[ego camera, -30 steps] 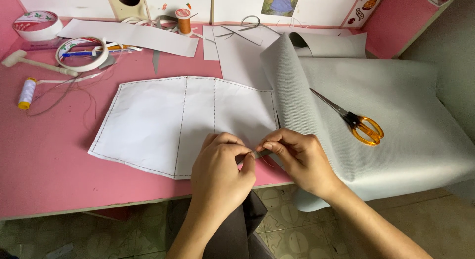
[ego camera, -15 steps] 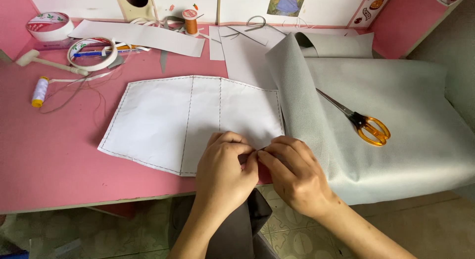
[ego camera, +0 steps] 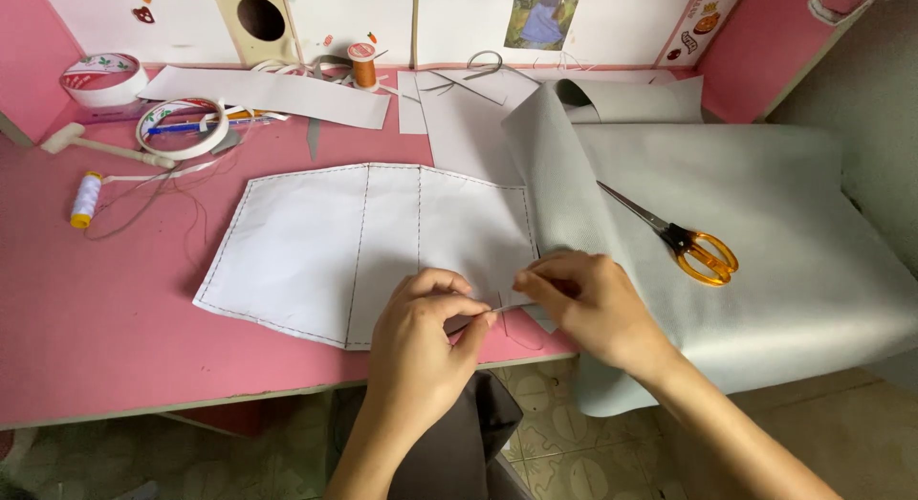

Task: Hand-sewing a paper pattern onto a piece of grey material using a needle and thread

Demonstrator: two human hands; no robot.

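Head view: both hands meet at the near edge of a white stitched panel (ego camera: 368,247) on a pink table (ego camera: 105,347).

Left hand (ego camera: 426,337) is held with fingers curled narrow, thumb and forefinger pinched on a thin pale needle (ego camera: 507,308); right hand (ego camera: 588,304) is pinched shut at the needle's other end, just beside the panel's lower right corner. The panel is laid flat, with dashed seams along its edges and two across it. Grey fabric (ego camera: 784,251) is draped over the table's right end, with orange-handled scissors (ego camera: 684,237) resting on it. A white spool (ego camera: 86,199), an orange spool (ego camera: 362,64) and tape rolls (ego camera: 182,127) are seen well apart at the far left.
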